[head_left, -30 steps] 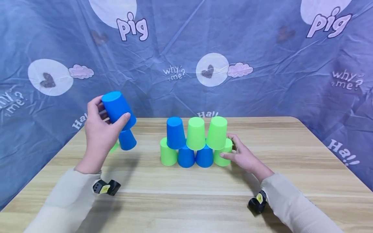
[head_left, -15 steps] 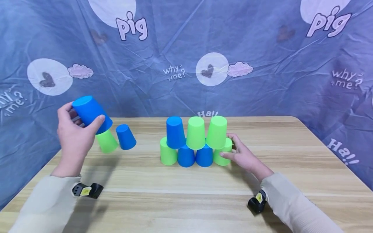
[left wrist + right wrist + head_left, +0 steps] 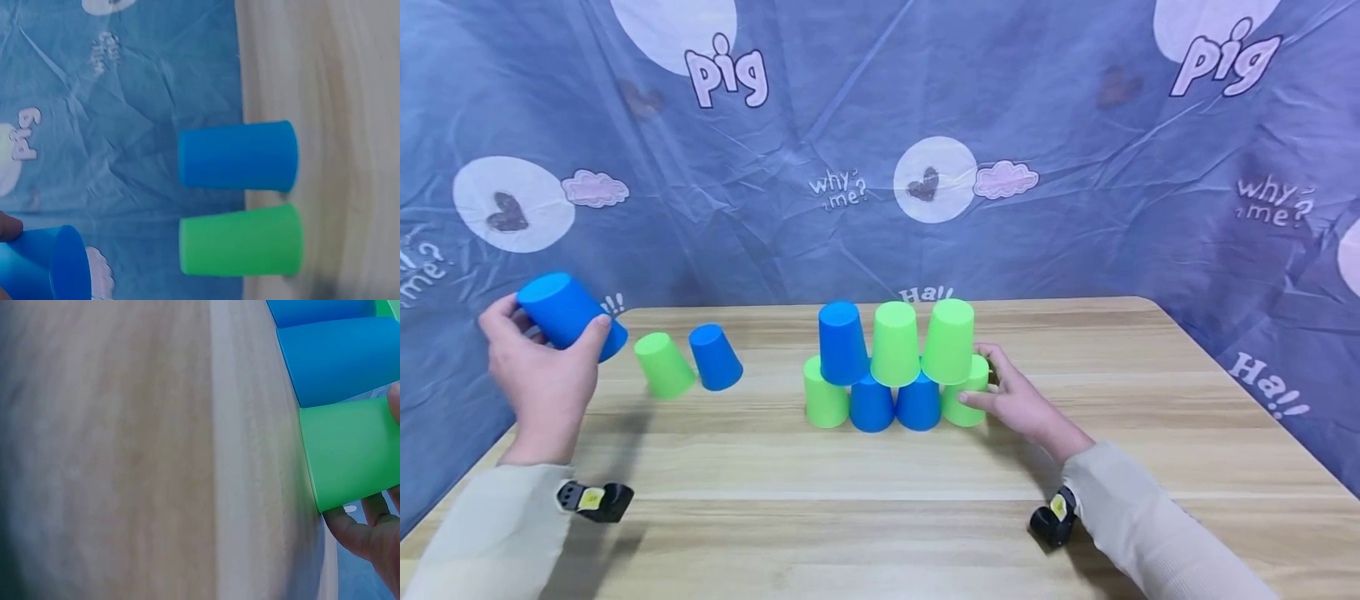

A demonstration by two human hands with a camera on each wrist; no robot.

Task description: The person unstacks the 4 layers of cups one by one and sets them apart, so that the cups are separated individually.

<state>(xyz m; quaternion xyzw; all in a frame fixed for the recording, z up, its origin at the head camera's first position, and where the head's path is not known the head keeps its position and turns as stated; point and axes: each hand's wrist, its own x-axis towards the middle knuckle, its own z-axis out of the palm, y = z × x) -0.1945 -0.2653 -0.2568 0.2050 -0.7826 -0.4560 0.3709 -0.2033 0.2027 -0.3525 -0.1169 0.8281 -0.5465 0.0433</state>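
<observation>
My left hand (image 3: 542, 371), at the far left in the head view, grips an upside-down, tilted blue cup (image 3: 567, 310) raised in the air. Its open end shows at the lower left of the left wrist view, beside the thumb. On the right, my right hand (image 3: 1018, 404) holds the green cup (image 3: 350, 453) that ends the stack's bottom row, thumb on the near side, fingers round the outer side. Above it, the top row runs from a blue cup (image 3: 842, 343) to a middle green cup (image 3: 896, 343) and a right green cup (image 3: 948, 340).
The bottom row also has a left green cup (image 3: 824, 398) and two blue cups between the ends. Apart from the stack, a loose green cup (image 3: 664, 365) and a loose blue cup (image 3: 716, 358) stand upside down on the wooden table (image 3: 820, 517). A printed blue cloth (image 3: 790, 233) hangs behind.
My left hand has carried the blue cup leftward and slightly down, uncovering the loose green cup. The right hand stays at the stack's end; the head view has shifted slightly.
</observation>
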